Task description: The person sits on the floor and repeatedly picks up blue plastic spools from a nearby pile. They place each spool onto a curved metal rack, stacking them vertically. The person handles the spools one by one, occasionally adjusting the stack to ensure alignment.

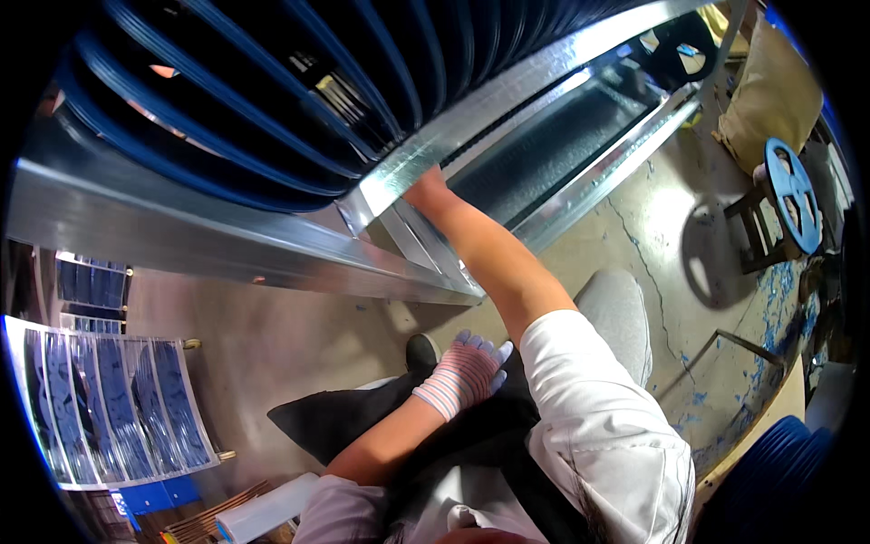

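Observation:
My right hand [428,189] reaches under a silver metal frame bar [391,186], beside a row of large blue-rimmed reels [240,100]. The bar hides its fingers, so what it touches does not show. Below it, my left hand [460,376] is held in front of my black apron [489,422]. It wears a striped glove with pale fingertips; its fingers are apart and nothing shows in them. The reels stand on edge, close together, in the metal frame. To the right of my right hand lies a long dark panel [566,150] between metal rails.
A blue spoked reel [790,195] leans against a dark stool [757,222] at the right. Blue scraps litter the cracked floor [634,245]. A beige sack [770,95] is at the far right. Plastic-covered blue strips [113,403] and a clear film roll [267,510] sit at the left.

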{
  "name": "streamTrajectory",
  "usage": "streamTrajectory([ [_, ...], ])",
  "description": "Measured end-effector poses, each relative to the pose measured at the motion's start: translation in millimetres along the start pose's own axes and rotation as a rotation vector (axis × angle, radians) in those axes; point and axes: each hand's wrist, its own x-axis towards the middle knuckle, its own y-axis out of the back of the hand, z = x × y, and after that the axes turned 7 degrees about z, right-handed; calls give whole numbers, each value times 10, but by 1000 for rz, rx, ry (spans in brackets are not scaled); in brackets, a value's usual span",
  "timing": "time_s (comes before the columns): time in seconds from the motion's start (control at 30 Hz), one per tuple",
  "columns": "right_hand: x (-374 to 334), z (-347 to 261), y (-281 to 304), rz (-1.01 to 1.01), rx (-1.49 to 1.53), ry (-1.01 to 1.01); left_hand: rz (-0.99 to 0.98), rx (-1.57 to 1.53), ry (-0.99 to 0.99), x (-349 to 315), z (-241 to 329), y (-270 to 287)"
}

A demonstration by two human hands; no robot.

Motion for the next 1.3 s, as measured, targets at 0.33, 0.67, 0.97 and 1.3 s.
streamTrajectory([
  [0.33,101,-213,13,-151,240,-309,114,41,12,31,-6,76],
  [0.67,-167,210,-549,-39,-117,-4,105,-10,34,58,116,-1],
  [0.97,-59,-54,32,31,2,-32,-79,-5,51,229,148,225],
  [1.3,-462,-592,2147,275,-267,141,163,-113,43,531,-7,-10],
])
